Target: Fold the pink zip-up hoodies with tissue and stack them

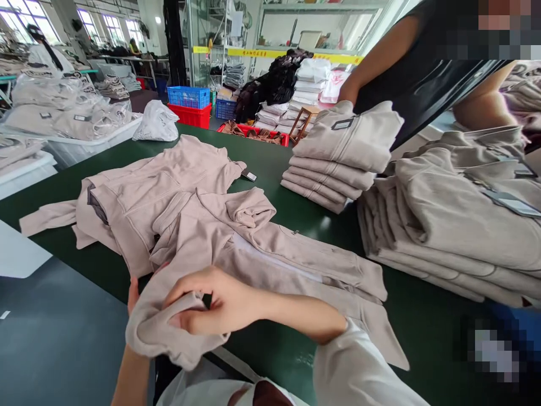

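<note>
A beige zip jacket lies spread on the green table in front of me, with one sleeve drawn toward my body. My right hand pinches the fabric of that sleeve's opening between thumb and fingers. Behind the same sleeve is my left hand, mostly covered by cloth, its fingers wrapped around it from the far left side. A second beige jacket lies flat just beyond, partly under the first. A dark hang tag rests at its right edge.
Folded beige garments stand in a stack on the green table, with a larger pile at right. A co-worker's arm reaches behind the stack. A white plastic bag sits at the far edge; bagged clothes fill bins at left.
</note>
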Motion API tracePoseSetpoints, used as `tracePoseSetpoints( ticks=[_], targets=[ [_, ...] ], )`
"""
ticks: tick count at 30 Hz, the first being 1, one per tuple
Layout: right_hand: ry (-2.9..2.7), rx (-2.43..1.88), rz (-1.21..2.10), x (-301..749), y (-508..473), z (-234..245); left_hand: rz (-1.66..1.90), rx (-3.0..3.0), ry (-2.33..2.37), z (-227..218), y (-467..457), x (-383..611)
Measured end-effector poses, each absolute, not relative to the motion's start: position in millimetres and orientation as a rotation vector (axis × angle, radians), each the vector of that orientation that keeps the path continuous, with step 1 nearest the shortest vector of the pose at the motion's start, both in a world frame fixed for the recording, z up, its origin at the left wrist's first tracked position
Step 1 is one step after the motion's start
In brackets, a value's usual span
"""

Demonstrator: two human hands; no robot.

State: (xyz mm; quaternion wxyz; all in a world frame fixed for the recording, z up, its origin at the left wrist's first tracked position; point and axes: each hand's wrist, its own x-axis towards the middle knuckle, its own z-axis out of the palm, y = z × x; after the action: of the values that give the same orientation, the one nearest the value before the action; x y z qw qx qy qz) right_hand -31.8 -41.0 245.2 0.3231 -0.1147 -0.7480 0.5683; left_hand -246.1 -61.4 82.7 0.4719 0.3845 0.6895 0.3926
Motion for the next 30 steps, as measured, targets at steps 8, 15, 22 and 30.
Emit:
tracePoseSetpoints(
  ticks=[8, 15, 22, 30],
  targets=[
    [-2.129, -1.245, 1.136, -36.5, 7.4, 110.2, 1.012, 0.530, 1.491, 76.7, -92.3, -261.3],
    [-2.065, -1.491, 0.646, 2.7, 41.6, 85.2, 1.043, 0.542, 1.573, 87.1, -78.3, -227.3],
    [-2.113, -1.474, 0.478, 25.4, 64.3, 84.0, 1.287, 0.679, 1.502, 107.6, -83.1, -242.3],
    [-1.832, -1.866, 0.309, 74.5, 119.6, 78.0, 0.602, 1.627, 2.059, 70.2, -68.4, -250.5]
  ],
)
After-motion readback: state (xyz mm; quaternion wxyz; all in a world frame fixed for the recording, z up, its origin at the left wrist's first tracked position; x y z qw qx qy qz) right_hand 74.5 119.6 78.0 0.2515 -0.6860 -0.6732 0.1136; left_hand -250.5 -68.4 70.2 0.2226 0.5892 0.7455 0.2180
